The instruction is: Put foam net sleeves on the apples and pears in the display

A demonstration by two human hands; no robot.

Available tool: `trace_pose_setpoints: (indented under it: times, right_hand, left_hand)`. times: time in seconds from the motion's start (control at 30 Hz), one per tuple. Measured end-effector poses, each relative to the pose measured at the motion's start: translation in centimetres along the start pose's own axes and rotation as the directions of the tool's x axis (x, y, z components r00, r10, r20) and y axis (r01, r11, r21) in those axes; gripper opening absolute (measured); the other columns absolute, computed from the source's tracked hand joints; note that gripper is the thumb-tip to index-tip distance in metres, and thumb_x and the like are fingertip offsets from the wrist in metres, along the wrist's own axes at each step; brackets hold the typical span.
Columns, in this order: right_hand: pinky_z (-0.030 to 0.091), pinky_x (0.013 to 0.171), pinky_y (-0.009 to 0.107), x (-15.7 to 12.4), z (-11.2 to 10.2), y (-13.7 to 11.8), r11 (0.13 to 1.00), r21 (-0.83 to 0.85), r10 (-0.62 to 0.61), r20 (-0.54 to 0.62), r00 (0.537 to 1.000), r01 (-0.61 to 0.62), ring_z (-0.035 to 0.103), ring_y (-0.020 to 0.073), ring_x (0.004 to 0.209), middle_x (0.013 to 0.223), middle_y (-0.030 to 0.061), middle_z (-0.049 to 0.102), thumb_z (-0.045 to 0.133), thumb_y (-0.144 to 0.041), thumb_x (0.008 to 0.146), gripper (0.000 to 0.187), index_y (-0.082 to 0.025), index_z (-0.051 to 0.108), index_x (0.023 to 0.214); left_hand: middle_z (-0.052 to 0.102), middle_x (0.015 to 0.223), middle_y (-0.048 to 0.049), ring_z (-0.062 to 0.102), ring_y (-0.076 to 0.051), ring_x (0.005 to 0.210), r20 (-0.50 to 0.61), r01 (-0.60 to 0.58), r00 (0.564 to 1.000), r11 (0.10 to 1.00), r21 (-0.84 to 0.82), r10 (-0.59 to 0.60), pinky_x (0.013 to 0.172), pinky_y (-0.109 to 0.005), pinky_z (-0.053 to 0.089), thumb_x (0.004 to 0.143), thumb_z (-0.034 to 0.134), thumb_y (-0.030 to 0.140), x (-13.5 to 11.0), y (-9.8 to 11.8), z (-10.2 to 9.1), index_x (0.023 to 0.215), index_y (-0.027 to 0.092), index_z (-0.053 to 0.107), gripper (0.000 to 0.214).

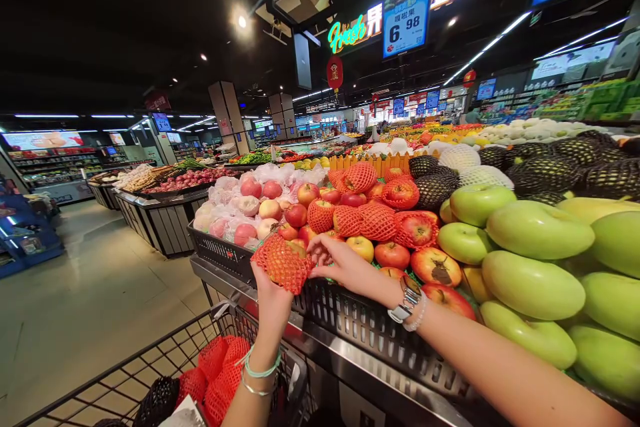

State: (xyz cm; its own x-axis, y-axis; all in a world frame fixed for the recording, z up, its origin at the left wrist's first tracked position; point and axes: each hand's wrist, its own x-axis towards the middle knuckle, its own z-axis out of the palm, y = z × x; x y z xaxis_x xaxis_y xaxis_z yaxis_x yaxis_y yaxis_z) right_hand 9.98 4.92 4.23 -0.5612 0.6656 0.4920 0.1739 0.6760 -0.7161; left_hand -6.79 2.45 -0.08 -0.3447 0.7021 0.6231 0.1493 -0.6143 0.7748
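Hands (273,295) (337,259) touch netted apple (281,262), left cupping, right half-curled.

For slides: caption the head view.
Left hand holds a red-netted fruit, right hand at its side, beside a black fruit crate.

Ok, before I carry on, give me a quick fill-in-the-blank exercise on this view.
1. The round fruit in orange-red foam netting rests in the person's ____ hand.
2. The pale beaded bracelet circles the ____ wrist.
3. The large, smooth, unwrapped fruits piled at the picture's right are mostly ____ in colour.
4. The blue rectangular hanging price screen reads 6.____.

Missing words: left; right; green; 98.
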Motion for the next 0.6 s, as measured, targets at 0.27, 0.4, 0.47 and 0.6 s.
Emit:
trace_pose_setpoints:
  times: [0.27,0.4,0.47,0.6]
  right_hand:
    - [0.042,0.071,0.028,0.0,-1.0,-0.8,0.99,-0.135,-0.047,-0.053,0.997,0.039,0.053,0.0158,0.074,0.079,0.0002,0.059,0.062,-0.026,0.087,0.015,-0.02,0.054,0.076]
    - [0.042,0.081,0.033,-0.1,-0.9,-1.2,0.987,-0.158,-0.021,-0.116,0.993,0.002,0.052,0.0181,0.08,0.083,0.0022,0.058,0.059,-0.018,0.086,0.01,-0.02,0.053,0.077]
    - [0.044,0.084,0.036,-0.2,-0.5,-1.1,0.99,-0.127,0.047,-0.15,0.988,-0.066,0.054,0.0187,0.083,0.087,0.0033,0.058,0.056,-0.021,0.088,0.002,-0.021,0.055,0.086]
    - [0.052,0.086,0.037,-0.6,0.7,-0.8,0.863,0.387,0.253,0.224,0.941,-0.324,0.063,0.0168,0.095,0.116,0.0061,0.06,0.048,-0.054,0.091,0.044,-0.027,0.045,0.125]
  left_hand:
    - [0.061,0.125,-0.0113,0.063,-0.026,0.111,0.008,0.036,0.999,0.988,-0.148,-0.035,0.102,-0.042,0.046,0.057,0.086,0.031,0.4,-1.5,0.5,0.121,0.02,0.047,0.076]
    - [0.057,0.132,-0.0155,0.058,-0.03,0.119,0.038,0.051,0.998,0.975,-0.216,-0.043,0.103,-0.045,0.046,0.059,0.085,0.038,0.7,-2.2,0.4,0.125,0.018,0.046,0.079]
    - [0.055,0.134,-0.0163,0.058,-0.029,0.12,0.015,0.042,0.999,0.971,-0.236,-0.04,0.103,-0.044,0.046,0.063,0.083,0.039,0.4,-2.0,0.5,0.127,0.019,0.044,0.078]
    - [0.056,0.131,-0.0148,0.062,-0.025,0.114,-0.196,-0.041,0.98,0.994,-0.101,0.021,0.101,-0.04,0.049,0.063,0.082,0.037,-1.1,-1.1,1.5,0.124,0.023,0.038,0.077]
